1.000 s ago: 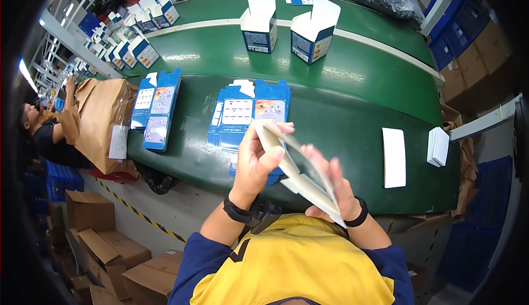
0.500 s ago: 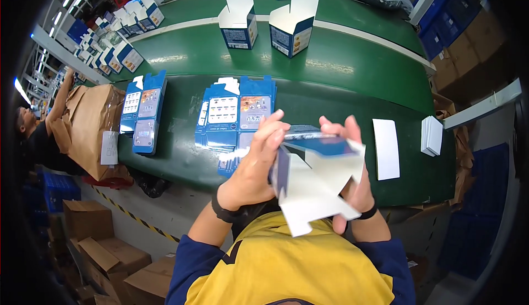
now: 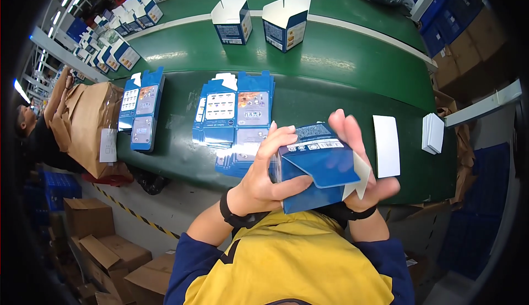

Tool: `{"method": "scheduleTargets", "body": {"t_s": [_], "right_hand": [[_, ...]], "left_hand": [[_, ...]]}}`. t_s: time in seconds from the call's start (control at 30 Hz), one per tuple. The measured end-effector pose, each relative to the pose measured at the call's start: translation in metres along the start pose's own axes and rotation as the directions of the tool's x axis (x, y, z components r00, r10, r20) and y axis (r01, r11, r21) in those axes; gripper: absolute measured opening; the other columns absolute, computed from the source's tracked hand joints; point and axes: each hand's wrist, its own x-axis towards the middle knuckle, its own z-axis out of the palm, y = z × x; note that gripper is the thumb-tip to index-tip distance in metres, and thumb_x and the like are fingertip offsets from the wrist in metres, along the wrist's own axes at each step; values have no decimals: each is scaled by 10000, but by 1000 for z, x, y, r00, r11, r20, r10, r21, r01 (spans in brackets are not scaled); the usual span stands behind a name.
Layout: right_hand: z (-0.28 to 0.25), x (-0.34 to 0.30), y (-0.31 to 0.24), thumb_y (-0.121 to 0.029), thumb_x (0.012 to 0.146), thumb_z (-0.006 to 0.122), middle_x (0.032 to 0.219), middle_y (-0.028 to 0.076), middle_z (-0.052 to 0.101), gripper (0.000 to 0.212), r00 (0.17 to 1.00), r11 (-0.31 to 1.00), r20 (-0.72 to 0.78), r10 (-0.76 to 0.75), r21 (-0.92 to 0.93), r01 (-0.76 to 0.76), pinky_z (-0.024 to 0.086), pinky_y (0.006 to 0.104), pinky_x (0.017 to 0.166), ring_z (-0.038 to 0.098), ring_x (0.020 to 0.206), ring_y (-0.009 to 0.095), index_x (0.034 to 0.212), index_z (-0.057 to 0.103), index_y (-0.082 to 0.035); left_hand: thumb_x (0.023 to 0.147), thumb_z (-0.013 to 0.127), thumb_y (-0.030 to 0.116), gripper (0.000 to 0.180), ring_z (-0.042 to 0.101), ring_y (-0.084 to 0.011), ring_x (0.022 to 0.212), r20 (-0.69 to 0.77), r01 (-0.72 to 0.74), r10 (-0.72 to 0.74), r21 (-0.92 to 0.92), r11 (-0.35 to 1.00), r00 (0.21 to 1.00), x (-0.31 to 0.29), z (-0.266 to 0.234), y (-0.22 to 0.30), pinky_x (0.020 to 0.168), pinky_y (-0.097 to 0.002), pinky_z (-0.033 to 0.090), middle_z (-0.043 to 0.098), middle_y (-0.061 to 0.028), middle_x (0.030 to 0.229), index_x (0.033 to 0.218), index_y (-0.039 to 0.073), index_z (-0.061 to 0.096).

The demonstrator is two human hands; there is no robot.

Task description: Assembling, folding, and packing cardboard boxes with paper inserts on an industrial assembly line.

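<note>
Between my two hands is a small blue carton (image 3: 322, 197), tilted above the near edge of the bench. My left hand (image 3: 262, 181) grips its left side, with the thumb pressed on a blue flap. On the right side my right hand (image 3: 366, 178) cups the carton, its fingers reaching up along the far corner and its thumb sticking out to the right. A white inner flap (image 3: 361, 175) stands out beside the right palm. Flat blue carton blanks (image 3: 220, 109) lie in a loose pile just left of my hands.
Another stack of blanks (image 3: 144, 109) lies farther left, beside a large brown paper-wrapped bundle (image 3: 88, 123). Two open-topped cartons (image 3: 231, 32) stand on the green conveyor (image 3: 352, 63). White cards (image 3: 387, 145) lie at right. A person (image 3: 41, 131) works at far left.
The carton has turned over in my hands: its white open inside faced me, and now blue outer panels and a flap do. My left thumb has come onto that flap.
</note>
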Motion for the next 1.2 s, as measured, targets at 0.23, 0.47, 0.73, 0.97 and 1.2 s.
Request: {"method": "scheduleTargets", "body": {"t_s": [0.23,0.47,0.73,0.97,1.2], "right_hand": [[-8,-4,-2,-182,871,629,1171,155,563,613,997,636,51,-54,-768,74,363,433,1009,519,1101,272,1399,339,-67],[-3,8,-15,-206,738,734,1203,160,560,371,928,438,351,-128,-819,371,398,447,963,499,1144,374,1076,650,-78],[10,9,-20,-182,681,779,1136,181,617,553,981,154,193,-15,-969,193,508,337,847,627,1006,304,1173,594,-9],[15,13,-28,-162,674,773,1078,140,653,517,987,84,137,90,-988,129,513,322,806,649,935,275,1155,615,-55],[15,1,-29,-566,916,414,983,111,660,673,993,546,-115,8,-832,-101,421,305,861,617,931,208,1136,590,45]], "left_hand": [[578,795,117,366,450,-411,1160,52,71,-69,-33,997,996,-2,-2,-1,1023,-571,310,400,-230,1267,908,103,637],[563,811,102,561,498,-396,1123,9,195,-199,-243,950,980,0,-3,6,1021,-521,340,407,-256,1289,1047,121,528],[565,794,70,702,513,-385,1098,43,49,-46,-79,996,998,10,-13,15,1015,-618,292,461,-197,1207,1184,196,489],[576,787,72,744,514,-376,1097,110,72,-69,-19,997,992,13,-15,17,1014,-607,301,467,-196,1192,1241,177,470],[671,744,120,720,449,-391,1187,56,32,-30,-42,999,998,17,0,23,1046,-597,239,436,-188,1247,1309,89,412]]}}
